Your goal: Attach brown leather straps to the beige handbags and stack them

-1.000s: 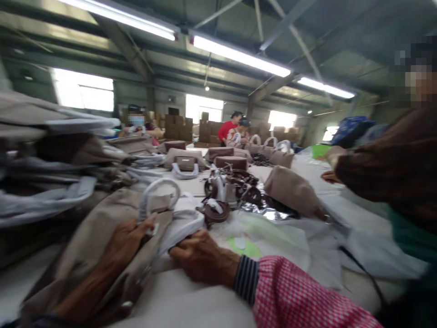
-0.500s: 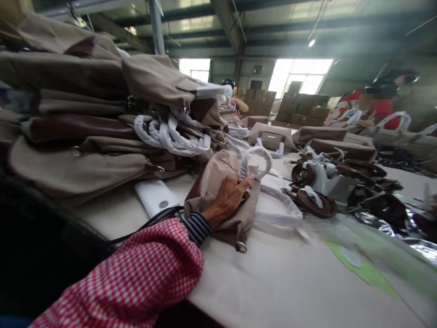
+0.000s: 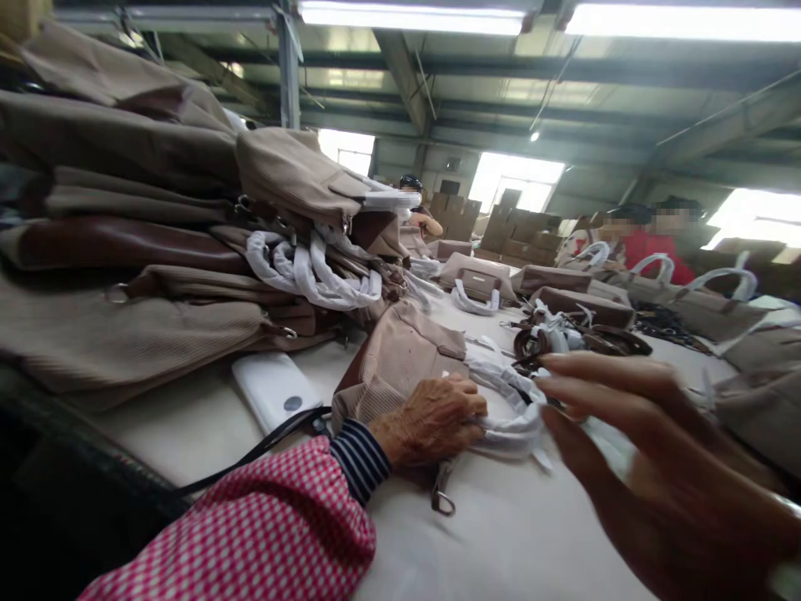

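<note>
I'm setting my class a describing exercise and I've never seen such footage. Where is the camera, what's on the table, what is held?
No machine here: a person works with bare hands, and one camera on their head looks forward over the table. The left hand, in a checked sleeve, rests on a beige bag and closes on its white-wrapped handle. The right hand, blurred, is open and holds nothing. A stack of bags lies to the left, a white device beside it. Other people work farther off.

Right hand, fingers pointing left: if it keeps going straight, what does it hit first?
Likely the white-wrapped handles of the beige bag, just ahead of the right hand; the left hand lies just beyond. The right hand is blurred, so depth is uncertain.
</note>
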A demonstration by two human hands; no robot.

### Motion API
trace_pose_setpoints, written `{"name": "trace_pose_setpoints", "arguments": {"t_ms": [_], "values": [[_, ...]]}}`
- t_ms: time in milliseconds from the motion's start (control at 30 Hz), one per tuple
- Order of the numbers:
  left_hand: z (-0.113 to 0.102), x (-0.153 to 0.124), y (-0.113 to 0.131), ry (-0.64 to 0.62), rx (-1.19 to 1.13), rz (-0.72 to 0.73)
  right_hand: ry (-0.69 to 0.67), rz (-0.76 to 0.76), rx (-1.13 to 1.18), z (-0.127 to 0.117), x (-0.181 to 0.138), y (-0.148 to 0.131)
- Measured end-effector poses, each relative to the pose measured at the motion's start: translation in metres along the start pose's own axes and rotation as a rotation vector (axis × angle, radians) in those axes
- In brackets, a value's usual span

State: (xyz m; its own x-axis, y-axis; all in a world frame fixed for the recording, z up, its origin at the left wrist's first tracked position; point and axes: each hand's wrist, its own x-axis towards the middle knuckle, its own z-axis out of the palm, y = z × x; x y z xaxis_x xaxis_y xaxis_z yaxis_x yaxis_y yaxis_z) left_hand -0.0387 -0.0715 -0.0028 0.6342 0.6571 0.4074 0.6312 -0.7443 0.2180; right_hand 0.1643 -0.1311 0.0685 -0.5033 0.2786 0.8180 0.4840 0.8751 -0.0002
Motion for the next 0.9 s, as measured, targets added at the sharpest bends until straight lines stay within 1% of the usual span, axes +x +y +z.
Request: {"name": "trace_pose_setpoints", "arguments": {"t_ms": [33, 100, 167, 200, 267, 300, 333, 367, 400, 433, 500, 600, 667, 800, 900], "values": [[0.001, 0.0, 0.0, -0.003, -0.003, -0.021, 0.017, 0.035, 0.005, 0.008, 0.004, 0.003], [0.004, 0.001, 0.001, 0.015, -0.028, -0.108, 0.015, 0.09, 0.089, 0.028, 0.002, 0.007], [0.006, 0.003, 0.0, 0.057, -0.05, -0.231, 0.009, 0.058, 0.147, 0.046, -0.01, 0.009], [0.007, 0.004, -0.001, 0.093, -0.066, -0.295, -0.004, 0.007, 0.146, 0.053, -0.018, 0.008], [0.007, 0.005, -0.004, 0.249, -0.162, -0.411, -0.084, -0.097, 0.094, 0.062, -0.035, 0.006], [0.007, 0.005, -0.005, 0.348, -0.226, -0.458, -0.139, -0.114, 0.064, 0.065, -0.043, 0.005], [0.005, 0.005, -0.007, 0.447, -0.295, -0.5, -0.186, -0.095, 0.039, 0.068, -0.048, 0.004], [0.004, 0.004, -0.008, 0.532, -0.353, -0.534, -0.22, -0.045, 0.02, 0.07, -0.052, 0.004], [0.002, 0.004, -0.01, 0.589, -0.385, -0.556, -0.243, 0.023, 0.011, 0.072, -0.055, 0.004], [0.001, 0.004, -0.011, 0.616, -0.39, -0.568, -0.256, 0.089, 0.009, 0.074, -0.056, 0.005], [0.0, 0.003, -0.012, 0.642, -0.402, -0.573, -0.296, 0.189, 0.002, 0.077, -0.057, 0.008], [-0.001, 0.003, -0.01, 0.64, -0.457, -0.562, -0.402, 0.274, -0.024, 0.079, -0.055, 0.012], [-0.002, 0.004, -0.007, 0.604, -0.5, -0.554, -0.446, 0.297, -0.057, 0.08, -0.054, 0.014], [-0.006, 0.005, 0.002, 0.55, -0.596, -0.524, -0.48, 0.318, -0.097, 0.085, -0.054, 0.019], [-0.008, 0.002, 0.006, 0.538, -0.531, -0.488, -0.483, 0.315, -0.077, 0.088, -0.056, 0.021]]}}
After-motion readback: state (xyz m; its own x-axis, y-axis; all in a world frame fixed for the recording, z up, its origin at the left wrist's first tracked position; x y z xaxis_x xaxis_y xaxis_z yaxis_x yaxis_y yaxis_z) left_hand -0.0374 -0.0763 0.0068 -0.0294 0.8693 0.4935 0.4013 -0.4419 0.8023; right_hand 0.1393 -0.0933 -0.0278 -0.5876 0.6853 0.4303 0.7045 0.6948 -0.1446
